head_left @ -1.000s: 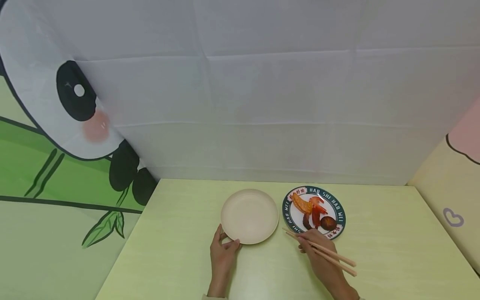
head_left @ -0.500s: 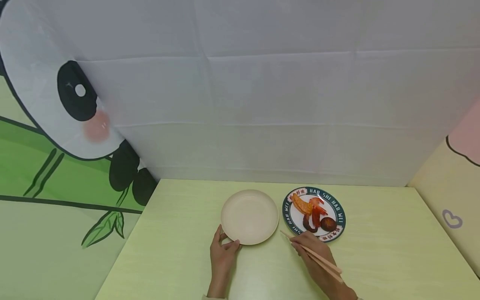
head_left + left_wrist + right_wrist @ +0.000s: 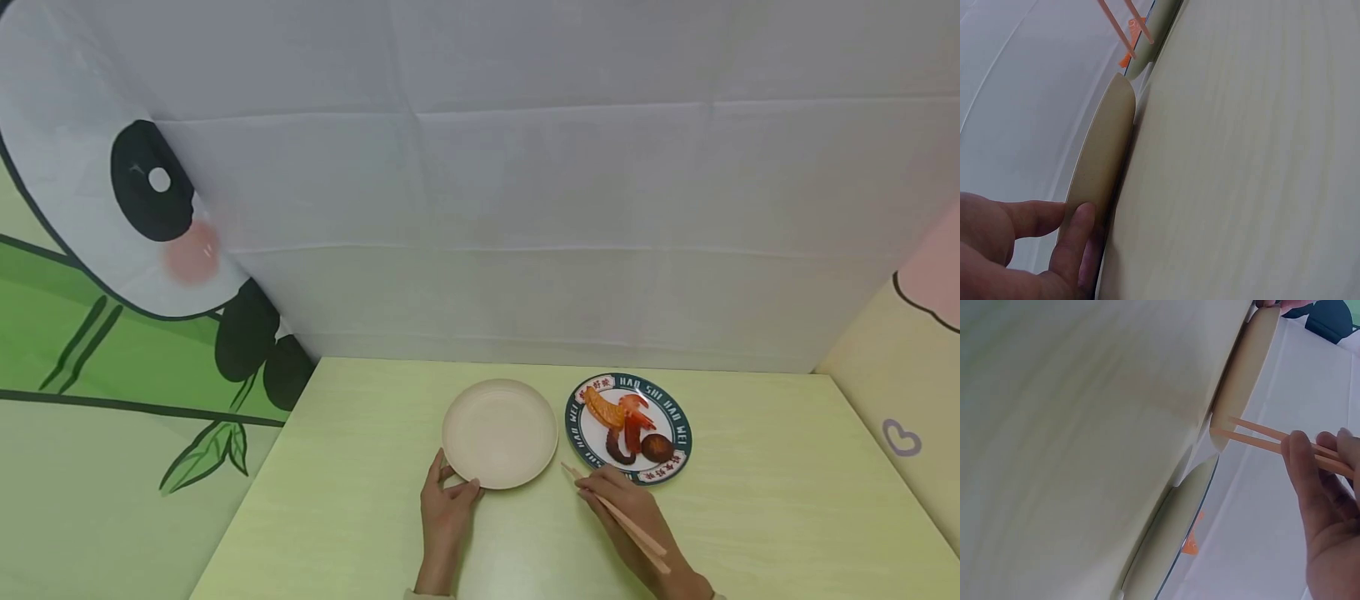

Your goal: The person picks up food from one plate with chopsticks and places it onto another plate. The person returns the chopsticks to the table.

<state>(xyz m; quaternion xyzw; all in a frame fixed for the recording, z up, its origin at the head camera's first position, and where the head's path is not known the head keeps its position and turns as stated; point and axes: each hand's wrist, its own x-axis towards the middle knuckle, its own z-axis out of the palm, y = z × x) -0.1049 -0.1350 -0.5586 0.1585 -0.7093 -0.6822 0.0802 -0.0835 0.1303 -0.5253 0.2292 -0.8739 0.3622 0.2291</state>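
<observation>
A plain beige plate (image 3: 499, 433) lies on the table. My left hand (image 3: 448, 508) holds its near-left rim, and in the left wrist view the thumb and fingers (image 3: 1075, 240) pinch the plate's edge. In my right hand (image 3: 626, 521) is a pair of wooden chopsticks (image 3: 633, 533), their tips close together. Those tips point into the gap between the two plates, low over the table, with nothing between them. Just beyond the right hand is a patterned plate (image 3: 682, 429) bearing an orange wedge-shaped piece (image 3: 602, 408), a red piece (image 3: 633, 425), a dark curled piece (image 3: 617, 448) and a round brown piece (image 3: 657, 448).
The pale yellow-green table (image 3: 360, 500) meets a white cloth backdrop (image 3: 525, 250) at its far edge. A cartoon-printed panel (image 3: 150, 358) stands on the left, and a cream panel (image 3: 900, 400) with a heart drawing on the right.
My right hand has shifted slightly left and toward me, and the chopsticks have come closer together and turned steeper. The left hand and both plates stay where they were.
</observation>
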